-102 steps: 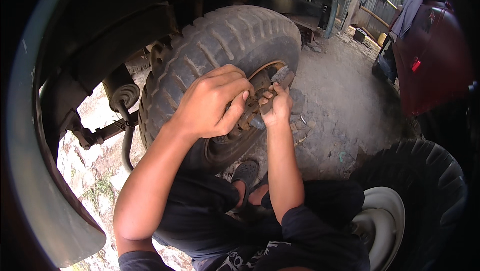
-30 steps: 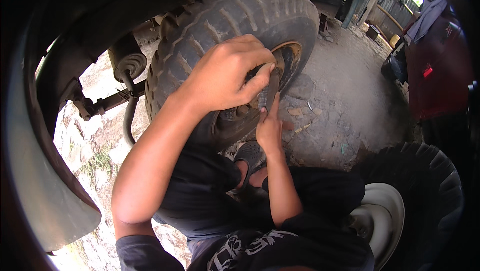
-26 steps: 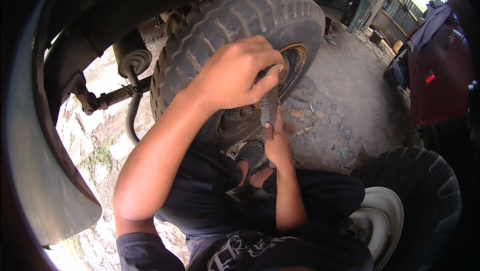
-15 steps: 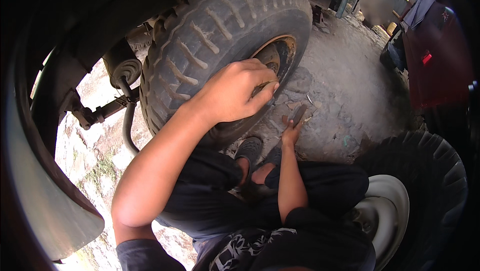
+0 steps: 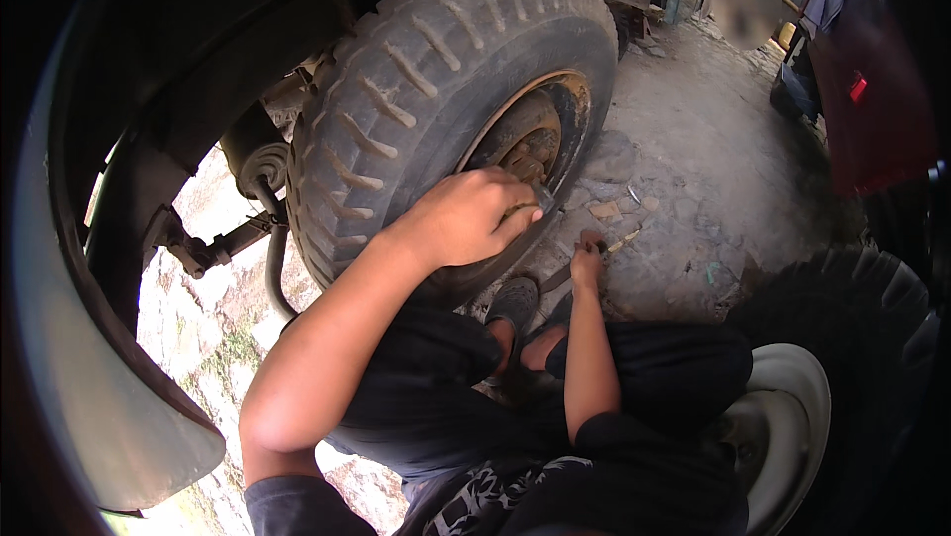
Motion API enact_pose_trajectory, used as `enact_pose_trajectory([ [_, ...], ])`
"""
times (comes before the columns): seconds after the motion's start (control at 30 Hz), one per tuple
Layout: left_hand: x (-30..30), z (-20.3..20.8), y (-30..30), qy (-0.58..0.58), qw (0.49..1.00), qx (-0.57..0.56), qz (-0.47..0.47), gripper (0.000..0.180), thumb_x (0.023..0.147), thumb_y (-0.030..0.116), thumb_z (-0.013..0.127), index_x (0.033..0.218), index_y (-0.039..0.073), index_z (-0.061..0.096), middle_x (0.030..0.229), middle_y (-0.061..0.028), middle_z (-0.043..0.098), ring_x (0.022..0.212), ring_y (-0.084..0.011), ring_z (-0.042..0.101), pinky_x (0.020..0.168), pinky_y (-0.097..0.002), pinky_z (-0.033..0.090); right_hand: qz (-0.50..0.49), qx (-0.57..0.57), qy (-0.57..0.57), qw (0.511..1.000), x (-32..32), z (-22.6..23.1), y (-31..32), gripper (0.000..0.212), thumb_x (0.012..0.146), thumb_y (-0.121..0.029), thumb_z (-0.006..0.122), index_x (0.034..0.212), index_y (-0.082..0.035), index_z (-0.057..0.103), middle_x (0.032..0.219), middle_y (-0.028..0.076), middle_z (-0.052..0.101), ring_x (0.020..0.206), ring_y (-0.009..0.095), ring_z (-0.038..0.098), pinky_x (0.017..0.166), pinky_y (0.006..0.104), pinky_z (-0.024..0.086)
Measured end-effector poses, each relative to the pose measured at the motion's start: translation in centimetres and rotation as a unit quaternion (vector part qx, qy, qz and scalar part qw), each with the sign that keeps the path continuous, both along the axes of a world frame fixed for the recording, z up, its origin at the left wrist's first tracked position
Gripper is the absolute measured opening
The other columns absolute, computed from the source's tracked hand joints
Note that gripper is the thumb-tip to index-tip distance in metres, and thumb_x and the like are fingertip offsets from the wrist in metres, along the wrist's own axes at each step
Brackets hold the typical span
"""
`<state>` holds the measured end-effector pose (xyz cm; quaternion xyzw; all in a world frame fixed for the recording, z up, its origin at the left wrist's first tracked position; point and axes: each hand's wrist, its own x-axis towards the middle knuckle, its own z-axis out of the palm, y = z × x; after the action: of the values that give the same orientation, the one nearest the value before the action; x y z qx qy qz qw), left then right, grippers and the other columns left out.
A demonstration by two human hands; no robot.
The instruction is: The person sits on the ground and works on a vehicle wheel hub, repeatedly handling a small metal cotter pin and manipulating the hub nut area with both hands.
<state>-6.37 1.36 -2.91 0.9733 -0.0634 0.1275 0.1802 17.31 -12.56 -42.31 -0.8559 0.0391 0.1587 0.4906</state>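
A big treaded truck tyre (image 5: 426, 90) stands upright in front of me, with a rusty rim (image 5: 567, 90) and hub (image 5: 530, 145). My left hand (image 5: 475, 214) is closed at the near lower side of the rim, its fingers round a small greyish thing that I cannot make out. Lower and to the right, above the ground, my right hand (image 5: 586, 267) is closed round a dark flat bar (image 5: 558, 277). The bar points down and left from the fist, toward my shoes. A brownish end shows above the fingers; the bar's kind is unclear.
A second tyre (image 5: 842, 308) with a white wheel (image 5: 792, 377) lies close at my right. Dark vehicle bodywork arches over the left, with a hose (image 5: 275, 264) beside the tyre. Stones and scraps litter the concrete ground (image 5: 684, 140). A dark red panel (image 5: 872, 90) stands at far right.
My left hand has shifted down along the rim, so more of the hub shows. The right hand has turned: its bar pointed up and away before and now points down and left.
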Motion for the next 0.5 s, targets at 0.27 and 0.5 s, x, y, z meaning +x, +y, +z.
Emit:
enact_pose_trajectory([
  [0.27,0.6,-1.4,-0.5,0.231,0.969,0.054,0.070,0.040,0.106,0.032,0.073,0.133,0.004,0.078,0.125,-0.0223,0.080,0.120,-0.0439,0.074,0.106,-0.0519,0.058,0.106,-0.211,-0.077,0.969,7.3,-1.4,-1.9,0.051,0.110,-0.041,0.063,0.155,-0.017,0.066,0.153,0.016,0.067,0.146,0.042,0.058,0.125,0.0559,0.041],
  [0.5,0.4,-3.2,-1.1,0.220,0.969,0.088,0.068,0.036,0.103,0.032,0.074,0.127,0.005,0.080,0.116,-0.0217,0.081,0.115,-0.0416,0.077,0.104,-0.0525,0.059,0.150,-0.410,-0.196,0.878,3.1,-6.0,0.2,0.045,0.109,-0.030,0.065,0.153,-0.025,0.069,0.158,0.009,0.061,0.152,0.034,0.046,0.124,0.0525,0.037],
])
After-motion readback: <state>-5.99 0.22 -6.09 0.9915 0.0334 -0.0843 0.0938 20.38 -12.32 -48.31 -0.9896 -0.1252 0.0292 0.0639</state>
